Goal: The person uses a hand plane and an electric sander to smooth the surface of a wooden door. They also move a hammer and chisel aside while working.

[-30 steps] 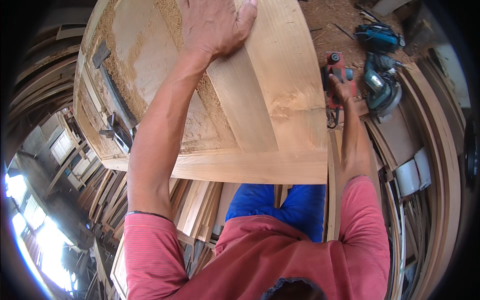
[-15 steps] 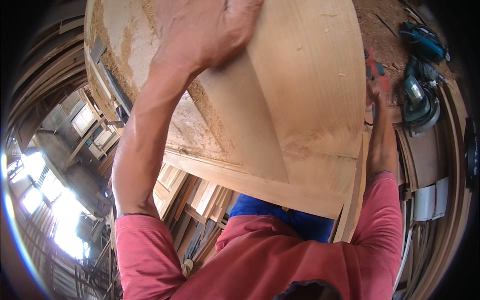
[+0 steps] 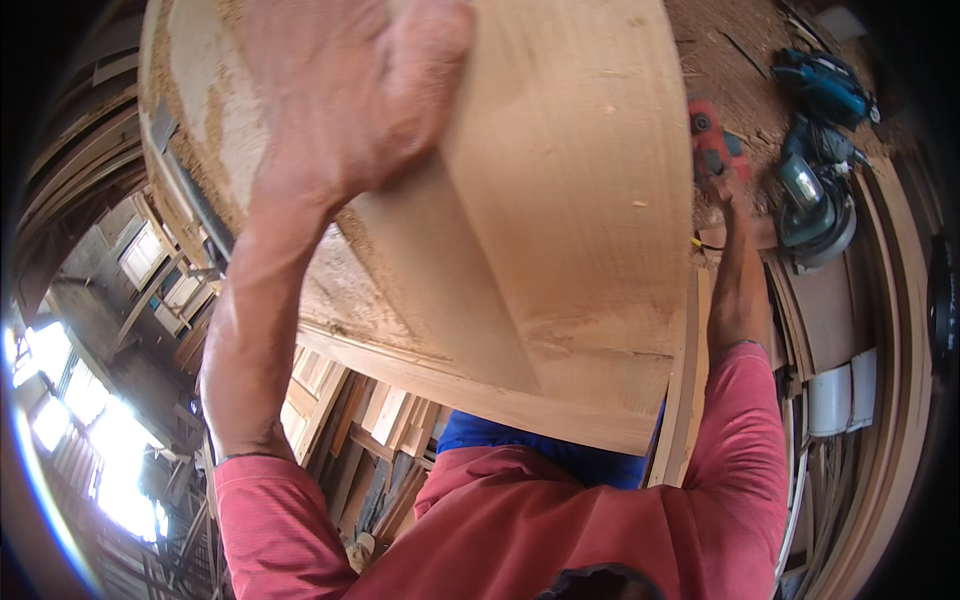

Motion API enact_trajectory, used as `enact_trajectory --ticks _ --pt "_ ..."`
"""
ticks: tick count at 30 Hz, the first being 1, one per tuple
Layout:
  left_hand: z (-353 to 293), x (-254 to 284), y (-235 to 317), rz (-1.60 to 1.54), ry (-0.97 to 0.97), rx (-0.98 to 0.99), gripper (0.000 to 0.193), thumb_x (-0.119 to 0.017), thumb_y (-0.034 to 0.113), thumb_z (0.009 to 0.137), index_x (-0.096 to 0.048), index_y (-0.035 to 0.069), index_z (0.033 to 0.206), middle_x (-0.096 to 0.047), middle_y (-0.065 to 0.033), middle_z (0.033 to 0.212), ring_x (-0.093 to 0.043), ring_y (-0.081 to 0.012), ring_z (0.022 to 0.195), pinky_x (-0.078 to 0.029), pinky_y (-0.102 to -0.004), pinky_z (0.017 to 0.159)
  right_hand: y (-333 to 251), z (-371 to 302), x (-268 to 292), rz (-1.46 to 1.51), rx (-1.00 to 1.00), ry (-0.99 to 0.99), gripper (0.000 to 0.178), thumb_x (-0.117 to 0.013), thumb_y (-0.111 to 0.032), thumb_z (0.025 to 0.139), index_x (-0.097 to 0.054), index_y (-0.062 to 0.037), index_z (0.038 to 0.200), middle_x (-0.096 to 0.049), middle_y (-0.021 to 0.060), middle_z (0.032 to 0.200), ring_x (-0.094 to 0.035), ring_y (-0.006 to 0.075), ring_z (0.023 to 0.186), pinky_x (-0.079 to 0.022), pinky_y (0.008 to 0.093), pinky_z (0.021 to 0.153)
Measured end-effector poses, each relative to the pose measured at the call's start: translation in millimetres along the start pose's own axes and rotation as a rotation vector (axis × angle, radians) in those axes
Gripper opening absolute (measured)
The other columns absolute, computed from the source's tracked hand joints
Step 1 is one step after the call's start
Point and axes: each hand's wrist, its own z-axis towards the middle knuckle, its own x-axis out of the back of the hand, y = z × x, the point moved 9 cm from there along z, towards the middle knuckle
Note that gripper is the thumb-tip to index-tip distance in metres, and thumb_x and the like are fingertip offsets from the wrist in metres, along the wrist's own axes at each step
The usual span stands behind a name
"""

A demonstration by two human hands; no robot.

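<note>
Panel (image 3: 570, 200) lies under left hand (image 3: 350, 90), red tool (image 3: 703, 122) seemingly in right hand (image 3: 723, 187).

A broad, pale wooden panel (image 3: 570, 200) carries sawdust (image 3: 370, 262) on the near side of the left hand (image 3: 350, 90) and a long, dark metal tool (image 3: 195, 195) to that hand's left. Right of the panel, a brown, debris-strewn surface (image 3: 710, 62) spreads beyond the right hand's (image 3: 725, 190) grip on a red power tool (image 3: 722, 145). To the right of that grip lie a teal saw (image 3: 808, 205) and, farther off, a blue power tool (image 3: 825, 88).
</note>
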Motion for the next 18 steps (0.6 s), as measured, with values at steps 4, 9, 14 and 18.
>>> enact_trajectory --ticks 4,9,14,18 --pt "-9.8 11.8 -12.7 0.008 -0.003 0.147 0.088 -0.055 0.038 0.096 -0.02 -0.011 0.16 -0.024 -0.046 0.158 -0.023 -0.0587 0.15 -0.018 -0.059 0.125 -1.6 2.4 12.6 0.094 0.186 0.042 0.046 -0.065 -0.031 0.093 -0.066 0.0031 0.123 -0.074 0.0244 0.101 -0.071 0.0341 0.096 -0.053 0.0451 0.084" --pt "7.7 15.2 -3.4 0.026 0.046 0.213 0.09 -0.058 0.041 0.093 -0.024 -0.01 0.158 -0.027 -0.0454 0.157 -0.025 -0.0584 0.149 -0.02 -0.0621 0.124 9.4 -41.1 43.3 0.325 0.243 0.077 0.046 -0.064 -0.029 0.094 -0.065 0.0044 0.124 -0.072 0.0258 0.108 -0.069 0.037 0.105 -0.051 0.0449 0.092" --pt "1.4 10.9 -15.9 -0.123 -0.088 0.331 0.089 -0.049 0.054 0.095 -0.028 -0.001 0.161 -0.018 -0.037 0.166 -0.009 -0.0515 0.157 -0.003 -0.0584 0.128 -56.8 -161.6 83.6 0.425 0.239 0.234 0.037 -0.059 -0.021 0.101 -0.067 0.0074 0.123 -0.072 0.0117 0.103 -0.067 0.0224 0.096 -0.053 0.035 0.087" --pt "-23.6 19.0 -30.3 -0.177 -0.033 0.388 0.086 -0.048 0.053 0.095 -0.031 -0.001 0.16 -0.019 -0.0356 0.167 -0.01 -0.0506 0.158 -0.003 -0.0581 0.128 -126.6 -273.6 139.7 0.828 -0.01 0.203 0.043 -0.061 -0.023 0.105 -0.06 0.0052 0.138 -0.069 0.0098 0.118 -0.064 0.0154 0.101 -0.053 0.0293 0.088"
